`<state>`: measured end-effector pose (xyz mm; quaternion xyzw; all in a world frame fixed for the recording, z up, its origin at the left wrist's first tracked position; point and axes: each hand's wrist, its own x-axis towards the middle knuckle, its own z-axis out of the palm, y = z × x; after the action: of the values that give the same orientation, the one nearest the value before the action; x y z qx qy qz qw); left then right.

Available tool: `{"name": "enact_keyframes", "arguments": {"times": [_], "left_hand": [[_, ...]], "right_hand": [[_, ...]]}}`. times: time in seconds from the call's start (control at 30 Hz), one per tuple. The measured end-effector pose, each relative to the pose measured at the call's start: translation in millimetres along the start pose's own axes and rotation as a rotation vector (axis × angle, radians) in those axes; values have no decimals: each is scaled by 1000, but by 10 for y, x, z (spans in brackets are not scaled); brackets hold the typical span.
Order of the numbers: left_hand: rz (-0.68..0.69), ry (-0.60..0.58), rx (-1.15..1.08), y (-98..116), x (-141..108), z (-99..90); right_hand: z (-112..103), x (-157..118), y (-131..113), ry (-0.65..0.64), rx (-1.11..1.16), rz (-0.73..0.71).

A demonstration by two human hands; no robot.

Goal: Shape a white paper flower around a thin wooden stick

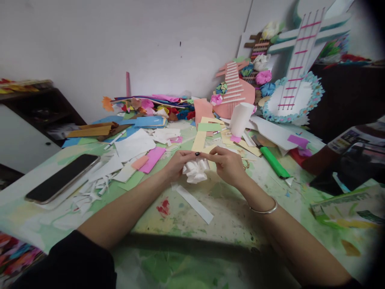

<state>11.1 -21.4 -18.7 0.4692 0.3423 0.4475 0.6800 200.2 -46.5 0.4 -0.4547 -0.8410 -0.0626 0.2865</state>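
A white ruffled paper flower (196, 170) hangs below my fingers, over the middle of the table. My left hand (177, 164) grips it from the left, with the fingers closed at its top edge. From the right, my right hand (225, 163) reaches in with its index finger stretched to meet the left fingertips at a small dark spot. Its other fingers are curled, and the contact with the flower is partly hidden. A white paper strip (195, 204) lies flat on the table just below the flower.
A phone (63, 176) lies at the left, beside white paper scraps (135, 144). Behind my right hand are a white paper roll (241, 119) and a green-handled cutter (273, 161). Paper instruments (233, 94) lean on the wall. A printed box (349, 206) stands at the right.
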Motion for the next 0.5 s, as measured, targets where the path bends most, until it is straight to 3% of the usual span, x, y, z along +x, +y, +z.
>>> {"name": "enact_keyframes", "arguments": {"times": [0.27, 0.5], "left_hand": [[69, -14, 92, -6, 2, 23], [161, 1, 351, -22, -3, 14]], "right_hand": [[-90, 40, -16, -88, 288, 111], [-40, 52, 31, -32, 342, 139]]}}
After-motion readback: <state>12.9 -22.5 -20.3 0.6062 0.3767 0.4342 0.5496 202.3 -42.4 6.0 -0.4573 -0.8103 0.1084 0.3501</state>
